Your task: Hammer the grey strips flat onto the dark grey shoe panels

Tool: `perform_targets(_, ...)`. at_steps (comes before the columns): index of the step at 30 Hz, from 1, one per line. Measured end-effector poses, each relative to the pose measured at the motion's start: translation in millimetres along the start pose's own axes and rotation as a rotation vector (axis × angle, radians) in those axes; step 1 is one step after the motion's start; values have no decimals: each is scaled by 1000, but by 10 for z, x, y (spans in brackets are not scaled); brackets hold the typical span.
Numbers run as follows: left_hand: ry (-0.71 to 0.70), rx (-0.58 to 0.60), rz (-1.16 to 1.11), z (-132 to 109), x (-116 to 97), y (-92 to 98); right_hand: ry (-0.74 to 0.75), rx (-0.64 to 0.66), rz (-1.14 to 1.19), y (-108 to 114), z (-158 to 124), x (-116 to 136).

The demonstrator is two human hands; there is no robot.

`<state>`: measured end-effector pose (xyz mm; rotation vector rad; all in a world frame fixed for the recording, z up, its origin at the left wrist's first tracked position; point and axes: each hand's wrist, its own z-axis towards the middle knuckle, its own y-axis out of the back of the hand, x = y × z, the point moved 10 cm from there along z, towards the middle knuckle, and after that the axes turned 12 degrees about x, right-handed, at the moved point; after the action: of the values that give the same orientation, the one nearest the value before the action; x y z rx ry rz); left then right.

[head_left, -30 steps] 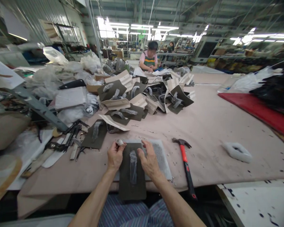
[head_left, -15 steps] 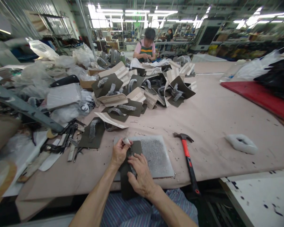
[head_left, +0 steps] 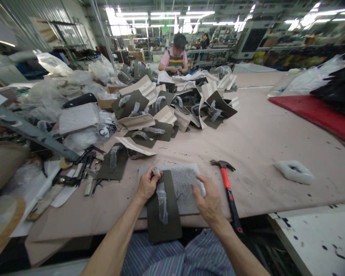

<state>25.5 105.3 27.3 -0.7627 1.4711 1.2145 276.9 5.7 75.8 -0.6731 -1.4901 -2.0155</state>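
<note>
2 hands are flanking a dark panel [head_left: 172, 199], which is lying at the lower centre of the frame, its upper part on a speckled grey slab [head_left: 188, 186] and its lower end overhanging the near edge of the table [head_left: 255, 153]. The left hand [head_left: 148, 184] is pinching thumb and fingers around a small white piece [head_left: 156, 171] at the panel's upper left corner; it is showing too small to identify. The right hand [head_left: 209, 199] is hanging apart from the panel, by the slab's right edge, its thumb and forefinger standing apart; something pale is showing beside the fingers, too unclear to name.

Judging by its thin edge, the panel is looking light and fairly stiff yet bendable, since some panels in the pile [head_left: 165, 115] at upper centre are curving. Film is wrapping its handle [head_left: 162, 205], so that spot is probably being slippery; the bare long edges are offering a surer hold.

At upper left, cloudy bags [head_left: 53, 63] are heaping up, their contents mostly hiding. 1 brown box [head_left: 105, 104] is sitting between bags and pile, its inside not showing. At right, a white ring [head_left: 294, 171] is holding dark bits in its hollow.
</note>
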Motion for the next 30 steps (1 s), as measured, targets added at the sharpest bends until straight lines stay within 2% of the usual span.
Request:
perform_targets(2,-20,13,39,0,-16,-13,-187,-76,-223,342,34,-496)
perform_targets(4,-39,17,62,-3,-29,-16,-410,19,-407,506,25,-1009)
perform_targets(6,-46,24,69,-9,-34,-21,-568,132,-436,563,-39,-1395)
perform_targets(8,-46,36,77,-19,-36,-31,-624,203,-281,527,-81,-1574)
perform_targets(10,-49,41,94,-34,-39,-35,-592,269,-78,426,-46,-1540)
perform_targets(12,-55,38,109,-50,-37,-35,-531,338,68,325,42,-1342)
perform_targets(14,-62,36,119,-58,-30,-39,-484,375,156,262,138,-1041)
perform_targets(17,-70,42,127,-55,-20,-50,-458,344,381,184,234,-508)
perform_targets(19,-70,45,126,-50,-12,-55,-353,301,415,162,322,-88)
perform_targets(21,-66,48,124,-49,0,-58,-169,321,226,128,418,346)
perform_targets(23,-59,50,130,-53,14,-61,-5,442,-53,-4,471,676)
perform_targets(25,-44,52,145,-58,35,-64,73,595,-251,-123,494,835)
perform_targets(26,-36,52,150,-60,44,-65,95,630,-295,-116,520,896)
perform_targets(28,-25,54,154,-63,52,-67,127,558,-262,54,615,1052)
perform_targets(30,-28,53,148,-64,44,-66,150,328,-109,354,695,1197)
